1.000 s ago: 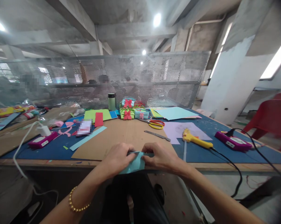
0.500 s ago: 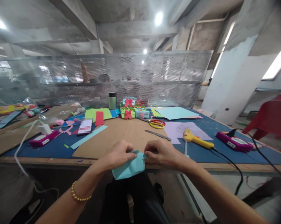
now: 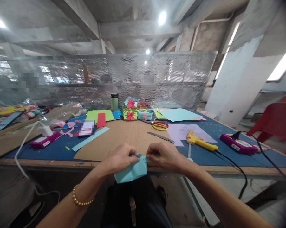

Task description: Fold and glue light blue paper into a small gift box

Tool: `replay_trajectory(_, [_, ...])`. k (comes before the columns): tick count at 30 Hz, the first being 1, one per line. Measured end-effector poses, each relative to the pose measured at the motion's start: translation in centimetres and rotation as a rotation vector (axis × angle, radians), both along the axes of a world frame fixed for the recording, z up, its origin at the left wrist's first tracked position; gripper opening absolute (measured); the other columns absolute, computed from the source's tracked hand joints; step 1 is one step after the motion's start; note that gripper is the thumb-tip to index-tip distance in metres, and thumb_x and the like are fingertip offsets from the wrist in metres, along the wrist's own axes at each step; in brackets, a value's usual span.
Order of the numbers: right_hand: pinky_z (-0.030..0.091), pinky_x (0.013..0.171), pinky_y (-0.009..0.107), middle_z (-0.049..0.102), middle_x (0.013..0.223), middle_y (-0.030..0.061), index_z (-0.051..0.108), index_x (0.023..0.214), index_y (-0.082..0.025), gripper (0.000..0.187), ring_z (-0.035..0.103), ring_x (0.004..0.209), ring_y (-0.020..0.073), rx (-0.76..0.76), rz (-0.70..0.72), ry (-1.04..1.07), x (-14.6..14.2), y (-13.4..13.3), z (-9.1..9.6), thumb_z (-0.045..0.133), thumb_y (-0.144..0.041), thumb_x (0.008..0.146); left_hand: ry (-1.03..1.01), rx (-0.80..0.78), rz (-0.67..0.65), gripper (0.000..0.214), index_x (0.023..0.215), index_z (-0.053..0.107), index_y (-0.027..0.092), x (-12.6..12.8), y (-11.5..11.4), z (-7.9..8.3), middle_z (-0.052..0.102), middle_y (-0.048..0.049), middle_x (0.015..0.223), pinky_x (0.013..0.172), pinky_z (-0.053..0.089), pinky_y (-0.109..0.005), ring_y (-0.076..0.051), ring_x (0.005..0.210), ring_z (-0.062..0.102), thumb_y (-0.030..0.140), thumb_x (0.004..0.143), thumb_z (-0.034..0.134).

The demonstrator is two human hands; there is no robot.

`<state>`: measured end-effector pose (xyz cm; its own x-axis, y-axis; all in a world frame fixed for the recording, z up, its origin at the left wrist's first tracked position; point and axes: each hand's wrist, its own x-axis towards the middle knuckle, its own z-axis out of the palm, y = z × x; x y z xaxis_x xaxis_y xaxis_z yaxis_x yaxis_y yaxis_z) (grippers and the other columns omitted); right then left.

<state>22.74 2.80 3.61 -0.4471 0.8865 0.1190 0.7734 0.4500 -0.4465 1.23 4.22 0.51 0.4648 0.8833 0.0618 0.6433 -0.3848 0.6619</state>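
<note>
A folded light-blue paper piece (image 3: 131, 172), shaped like a small box or pouch, hangs just off the table's front edge above my lap. My left hand (image 3: 124, 155) pinches its upper left edge between thumb and fingers. At its upper right corner, my right hand (image 3: 160, 155) has thumb and fingertips closed on a small flap of the same paper. The fingertips partly hide the flap. A cardboard sheet (image 3: 124, 136) lies on the table beyond both hands.
Right of the cardboard lie a metal blade or ruler (image 3: 160, 137), scissors (image 3: 159, 126) and a yellow glue gun (image 3: 201, 143) with a cord. Small paper boxes with red bows (image 3: 130, 115) stand behind. A phone (image 3: 86, 128) and purple power strips (image 3: 238, 144) sit on the sides.
Hardly anything differs. Both hands keep their pinch on the light-blue paper in nearly the same spot.
</note>
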Motion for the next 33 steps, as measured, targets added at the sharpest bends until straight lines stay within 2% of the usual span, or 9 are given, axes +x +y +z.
replay_trajectory(5, [0.035, 0.058, 0.024, 0.071, 0.074, 0.0025, 0.072, 0.080, -0.017, 0.013, 0.058, 0.066, 0.0142, 0.043, 0.003, 0.006, 0.0, 0.3, -0.4, 0.059, -0.019, 0.081, -0.011, 0.003, 0.014, 0.031, 0.057, 0.046, 0.019, 0.1, -0.1, 0.2, 0.038, 0.0054, 0.056, 0.051, 0.024, -0.025, -0.011, 0.057, 0.036, 0.039, 0.077, 0.059])
replay_trajectory(11, [0.040, 0.080, 0.033, 0.069, 0.085, 0.0066, 0.067, 0.087, -0.019, 0.020, 0.061, 0.083, 0.0198, 0.525, -0.096, 0.250, 0.4, -1.8, -1.1, 0.050, -0.028, 0.094, -0.137, 0.018, 0.091, 0.027, 0.068, 0.066, 0.016, -0.2, 0.0, -0.2, 0.056, 0.0018, 0.061, 0.054, 0.030, -0.024, -0.014, 0.061, 0.048, 0.041, 0.077, 0.062])
replay_trajectory(13, [0.042, 0.071, 0.031, 0.066, 0.075, 0.0051, 0.066, 0.080, -0.020, 0.029, 0.059, 0.072, 0.0186, 0.460, -0.195, 0.359, 0.4, -2.7, -1.9, 0.048, -0.036, 0.096, -0.238, -0.002, 0.122, 0.028, 0.072, 0.068, 0.015, -0.3, 0.0, -0.4, 0.061, 0.0000, 0.065, 0.056, 0.035, -0.024, -0.015, 0.064, 0.052, 0.042, 0.077, 0.063])
replay_trajectory(15, [0.042, 0.061, 0.029, 0.065, 0.068, 0.0040, 0.065, 0.074, -0.020, 0.037, 0.057, 0.063, 0.0175, 0.257, -0.235, 0.446, 0.2, -3.1, -3.1, 0.047, -0.044, 0.095, -0.325, -0.010, 0.153, 0.030, 0.071, 0.067, 0.014, -0.4, -0.3, -0.4, 0.061, -0.0006, 0.066, 0.057, 0.037, -0.024, -0.015, 0.064, 0.053, 0.043, 0.077, 0.063])
replay_trajectory(17, [0.045, 0.061, 0.029, 0.069, 0.075, 0.0051, 0.068, 0.079, -0.019, 0.038, 0.061, 0.067, 0.0188, 0.099, -0.216, 0.536, -0.2, -3.1, -4.3, 0.048, -0.049, 0.093, -0.379, -0.016, 0.177, 0.031, 0.072, 0.067, 0.014, -0.3, -0.8, -0.4, 0.061, -0.0005, 0.065, 0.057, 0.038, -0.024, -0.015, 0.063, 0.054, 0.044, 0.078, 0.063])
replay_trajectory(20, [0.050, 0.067, 0.030, 0.071, 0.087, 0.0068, 0.069, 0.094, -0.018, 0.039, 0.064, 0.078, 0.0211, -0.008, -0.193, 0.711, -1.2, -2.7, -5.2, 0.053, -0.054, 0.089, -0.382, -0.017, 0.208, 0.031, 0.074, 0.068, 0.014, 0.0, -1.9, -0.5, 0.061, -0.0005, 0.065, 0.057, 0.038, -0.024, -0.015, 0.063, 0.053, 0.045, 0.079, 0.063])
replay_trajectory(25, [0.050, 0.059, 0.029, 0.064, 0.074, 0.0041, 0.062, 0.082, -0.018, 0.043, 0.060, 0.068, 0.0188, -0.089, -0.240, 0.957, -2.6, -2.5, -5.6, 0.066, -0.061, 0.080, -0.414, -0.015, 0.177, 0.030, 0.071, 0.065, 0.015, 0.5, -3.0, -0.9, 0.059, 0.0007, 0.065, 0.056, 0.037, -0.023, -0.013, 0.062, 0.051, 0.043, 0.081, 0.062])
replay_trajectory(28, [0.046, 0.053, 0.027, 0.056, 0.065, 0.0002, 0.059, 0.074, -0.019, 0.044, 0.053, 0.060, 0.0156, -0.112, -0.289, 1.026, -2.9, -2.5, -6.0, 0.070, -0.061, 0.075, -0.442, -0.027, 0.156, 0.027, 0.070, 0.064, 0.014, 0.8, -3.3, -1.0, 0.059, 0.0012, 0.065, 0.056, 0.037, -0.022, -0.013, 0.062, 0.051, 0.039, 0.081, 0.062])
replay_trajectory(33, [0.047, 0.054, 0.027, 0.057, 0.065, 0.0006, 0.062, 0.073, -0.017, 0.044, 0.053, 0.060, 0.0153, -0.139, -0.315, 1.088, -2.8, -2.5, -6.5, 0.074, -0.059, 0.071, -0.419, -0.017, 0.163, 0.025, 0.070, 0.065, 0.014, 1.0, -3.4, -1.0, 0.059, 0.0010, 0.064, 0.056, 0.036, -0.022, -0.013, 0.062, 0.050, 0.037, 0.080, 0.061])
